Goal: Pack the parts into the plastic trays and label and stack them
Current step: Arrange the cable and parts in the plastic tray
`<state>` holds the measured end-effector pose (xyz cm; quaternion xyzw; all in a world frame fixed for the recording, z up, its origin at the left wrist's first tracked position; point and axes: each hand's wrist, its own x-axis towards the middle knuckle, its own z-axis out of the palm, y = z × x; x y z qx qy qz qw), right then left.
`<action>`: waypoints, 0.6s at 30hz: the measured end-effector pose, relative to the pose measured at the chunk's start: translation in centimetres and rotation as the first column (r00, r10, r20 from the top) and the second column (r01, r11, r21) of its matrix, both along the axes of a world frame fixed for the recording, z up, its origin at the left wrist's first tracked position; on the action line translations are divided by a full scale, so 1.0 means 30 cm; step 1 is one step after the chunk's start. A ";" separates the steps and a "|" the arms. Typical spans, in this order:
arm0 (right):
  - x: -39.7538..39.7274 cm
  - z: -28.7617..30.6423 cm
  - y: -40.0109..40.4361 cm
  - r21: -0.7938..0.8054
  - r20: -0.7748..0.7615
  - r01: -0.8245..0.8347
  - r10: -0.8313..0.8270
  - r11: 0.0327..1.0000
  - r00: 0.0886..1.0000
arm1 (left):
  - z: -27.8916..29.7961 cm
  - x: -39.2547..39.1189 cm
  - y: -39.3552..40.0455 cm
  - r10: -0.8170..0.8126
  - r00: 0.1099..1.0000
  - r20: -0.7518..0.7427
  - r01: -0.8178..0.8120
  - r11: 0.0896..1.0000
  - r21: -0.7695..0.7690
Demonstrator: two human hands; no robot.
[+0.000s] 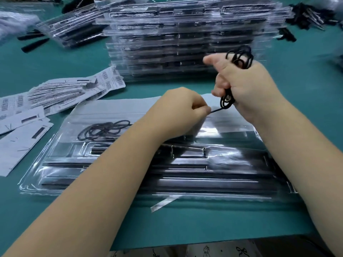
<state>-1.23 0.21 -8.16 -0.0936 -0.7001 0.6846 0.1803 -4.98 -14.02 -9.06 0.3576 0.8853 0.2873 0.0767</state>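
Observation:
A clear plastic tray (55,175) lies in front of me on the green table, its long slots filled with black strips. Several black rubber rings (104,129) lie in its upper left compartment. My right hand (248,89) grips a bundle of black rubber rings (240,56) above the tray's far edge; loops stick out above and below the fist. My left hand (178,110) pinches one ring's end (216,110) where it leaves the bundle. A tall stack of filled trays (167,41) stands behind.
Paper labels with barcodes (61,91) are fanned out at the left. A second, tilted pile of trays (74,28) sits at the far left. Loose black parts (308,15) lie at the far right, and a loose label strip (163,202) lies in front of the tray.

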 end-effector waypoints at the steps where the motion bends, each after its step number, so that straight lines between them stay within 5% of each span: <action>1: -0.003 -0.003 -0.003 0.113 0.031 0.001 -0.004 0.994 1.000 | 0.000 -0.002 -0.002 -0.017 1.000 -0.001 0.017 1.000 0.003; 7: -0.026 0.007 0.023 0.487 0.250 -0.160 0.039 0.858 0.967 | 0.019 -0.038 -0.051 -0.072 0.996 -0.050 0.072 0.997 -0.002; 10: -0.041 0.019 0.005 0.773 0.438 -0.422 0.082 0.473 0.895 | 0.031 -0.060 -0.077 -0.070 0.998 -0.011 0.070 0.998 0.009; 12: -0.048 0.032 -0.005 0.822 0.454 -0.445 0.065 0.356 0.889 | 0.031 -0.073 -0.089 -0.055 0.997 0.044 0.055 0.998 0.011; 14: -0.053 0.045 0.008 0.801 0.442 -0.430 0.072 0.417 0.894 | 0.035 -0.082 -0.098 -0.060 0.993 0.103 0.055 0.997 0.044; 18: -0.056 0.016 0.034 0.652 0.370 -0.316 0.075 0.690 0.926 | 0.036 -0.080 -0.102 -0.103 0.987 0.121 0.088 0.989 0.120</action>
